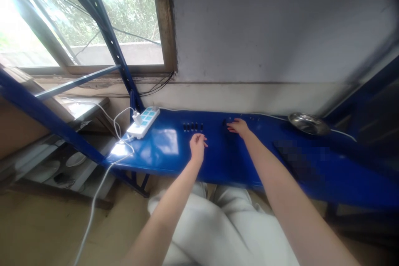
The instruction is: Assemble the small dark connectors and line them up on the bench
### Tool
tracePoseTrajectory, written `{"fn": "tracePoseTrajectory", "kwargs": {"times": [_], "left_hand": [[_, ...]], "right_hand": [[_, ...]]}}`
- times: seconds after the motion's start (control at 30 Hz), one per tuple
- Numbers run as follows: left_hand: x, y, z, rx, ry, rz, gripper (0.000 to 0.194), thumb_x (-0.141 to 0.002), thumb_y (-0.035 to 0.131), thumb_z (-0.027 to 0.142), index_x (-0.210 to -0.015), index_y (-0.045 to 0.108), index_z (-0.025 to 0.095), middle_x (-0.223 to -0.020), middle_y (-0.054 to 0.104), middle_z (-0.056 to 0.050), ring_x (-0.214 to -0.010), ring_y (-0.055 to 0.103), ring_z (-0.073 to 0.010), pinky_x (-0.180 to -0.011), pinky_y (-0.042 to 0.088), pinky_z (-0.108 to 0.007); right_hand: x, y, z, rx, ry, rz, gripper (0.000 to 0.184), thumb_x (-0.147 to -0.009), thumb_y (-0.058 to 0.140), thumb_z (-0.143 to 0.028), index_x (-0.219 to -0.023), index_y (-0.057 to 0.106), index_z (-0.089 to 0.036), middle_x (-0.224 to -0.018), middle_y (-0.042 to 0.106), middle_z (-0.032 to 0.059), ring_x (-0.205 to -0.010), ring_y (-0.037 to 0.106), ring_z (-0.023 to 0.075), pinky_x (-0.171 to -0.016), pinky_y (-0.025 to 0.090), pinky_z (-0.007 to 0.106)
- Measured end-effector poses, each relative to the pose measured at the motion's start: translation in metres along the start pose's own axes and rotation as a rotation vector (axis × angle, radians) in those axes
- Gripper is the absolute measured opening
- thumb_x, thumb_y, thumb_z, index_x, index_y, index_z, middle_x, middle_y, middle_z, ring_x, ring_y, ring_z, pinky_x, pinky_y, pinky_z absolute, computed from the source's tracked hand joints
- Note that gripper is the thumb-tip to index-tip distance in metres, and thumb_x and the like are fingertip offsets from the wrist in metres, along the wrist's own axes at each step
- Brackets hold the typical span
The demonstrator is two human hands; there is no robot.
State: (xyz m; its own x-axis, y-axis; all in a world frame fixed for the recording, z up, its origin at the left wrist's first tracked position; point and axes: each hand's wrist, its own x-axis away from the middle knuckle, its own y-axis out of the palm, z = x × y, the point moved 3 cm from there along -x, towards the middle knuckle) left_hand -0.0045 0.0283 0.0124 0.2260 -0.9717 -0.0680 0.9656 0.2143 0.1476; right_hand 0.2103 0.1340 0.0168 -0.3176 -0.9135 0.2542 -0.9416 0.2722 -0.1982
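Note:
Several small black stick-like pieces [192,127] with pale ends stand in a short row on the blue table [215,153]. Just in front of that row is my left hand [197,146], fingers loosely bent and slightly apart, with nothing visible in them. My right hand [238,127] reaches over the table farther right, its fingers stretched out to the left and apart. Close to its fingertips lies a small dark piece [224,123], too blurred to name. Behind and right of this hand, several tiny pale bits [251,118] are scattered near the back edge.
A white power strip [143,122] with a plugged-in charger and a trailing white cable [95,199] occupies the table's left end. On the right are a shiny metal bowl [308,123] and a dark flat object [296,160]. A blue metal post [109,37] rises at the left, before the window.

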Motion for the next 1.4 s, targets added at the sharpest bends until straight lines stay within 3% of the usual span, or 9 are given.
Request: {"fn": "tracePoseTrajectory", "kwargs": {"times": [0.13,0.27,0.43,0.6,0.8,0.9,1.2,1.4], "left_hand": [[0.001,0.001,0.001,-0.016,0.004,-0.011,0.018,-0.081,0.048,0.032,-0.080,0.056,0.016,-0.075,0.061,-0.002,-0.049,0.051,-0.0061,-0.052,0.040,-0.020],[0.001,0.001,0.001,-0.022,0.008,-0.012,0.018,-0.080,0.048,0.032,-0.080,0.056,0.016,-0.074,0.061,-0.002,-0.049,0.051,-0.0061,-0.052,0.040,-0.020],[0.001,0.000,0.002,-0.023,0.006,-0.022,0.018,-0.081,0.049,0.031,-0.080,0.056,0.015,-0.074,0.061,-0.003,-0.049,0.051,-0.0062,-0.052,0.041,-0.020],[0.002,0.002,0.003,-0.058,0.021,-0.037,0.018,-0.081,0.049,0.031,-0.082,0.058,0.015,-0.074,0.061,-0.003,-0.049,0.051,-0.0062,-0.052,0.043,-0.020],[0.005,0.007,0.005,-0.118,0.082,-0.143,0.033,-0.079,0.056,0.030,-0.110,0.060,0.021,-0.084,0.062,-0.004,-0.055,0.053,-0.0070,-0.054,0.046,-0.021],[0.005,0.008,0.005,-0.159,0.158,-0.184,0.037,-0.077,0.057,0.027,-0.114,0.060,0.024,-0.087,0.062,-0.004,-0.062,0.055,-0.0085,-0.061,0.048,-0.023],[0.007,0.011,0.005,-0.306,0.325,-0.164,0.028,-0.075,0.056,0.017,-0.099,0.068,0.024,-0.082,0.062,-0.003,-0.059,0.050,-0.0096,-0.064,0.045,-0.025],[0.008,0.010,0.004,-0.300,0.346,-0.077,0.020,-0.074,0.057,0.016,-0.089,0.069,0.022,-0.088,0.066,-0.005,-0.074,0.057,-0.0152,-0.073,0.045,-0.030]], "right_hand": [[-0.002,0.019,0.000,-0.134,0.014,-0.057,0.075,-0.067,0.070,-0.008,-0.132,0.033,-0.018,-0.132,0.045,0.0182,-0.068,0.067,0.0110,-0.063,0.058,0.023],[-0.004,0.034,0.002,-0.185,0.003,-0.023,0.069,-0.068,0.067,-0.006,-0.129,0.037,-0.017,-0.133,0.044,0.0154,-0.085,0.066,0.0127,-0.072,0.056,0.020],[-0.006,0.051,0.007,-0.108,-0.068,0.035,0.043,-0.070,0.064,-0.009,-0.111,0.054,-0.013,-0.107,0.062,0.0103,-0.092,0.064,0.0148,-0.077,0.055,0.020],[0.010,0.059,0.010,-0.080,-0.191,0.063,0.022,-0.075,0.058,-0.012,-0.097,0.062,-0.011,-0.093,0.067,0.0091,-0.085,0.066,0.0158,-0.076,0.055,0.024],[0.068,0.058,0.006,0.207,-0.584,-0.010,0.028,-0.079,0.053,-0.019,-0.104,0.065,-0.015,-0.108,0.066,0.0080,-0.097,0.062,0.0172,-0.092,0.046,0.033],[0.097,0.059,0.010,0.313,-0.719,-0.002,0.032,-0.082,0.046,-0.016,-0.107,0.065,-0.016,-0.114,0.063,0.0081,-0.106,0.058,0.0175,-0.097,0.043,0.035],[0.122,0.059,0.024,0.541,-0.866,0.009,0.040,-0.085,0.035,-0.013,-0.112,0.063,-0.018,-0.120,0.059,0.0065,-0.112,0.054,0.0189,-0.099,0.041,0.036],[0.126,0.061,0.023,0.595,-0.873,0.011,0.041,-0.085,0.034,-0.013,-0.115,0.061,-0.018,-0.120,0.059,0.0079,-0.111,0.054,0.0206,-0.097,0.042,0.040]]}}
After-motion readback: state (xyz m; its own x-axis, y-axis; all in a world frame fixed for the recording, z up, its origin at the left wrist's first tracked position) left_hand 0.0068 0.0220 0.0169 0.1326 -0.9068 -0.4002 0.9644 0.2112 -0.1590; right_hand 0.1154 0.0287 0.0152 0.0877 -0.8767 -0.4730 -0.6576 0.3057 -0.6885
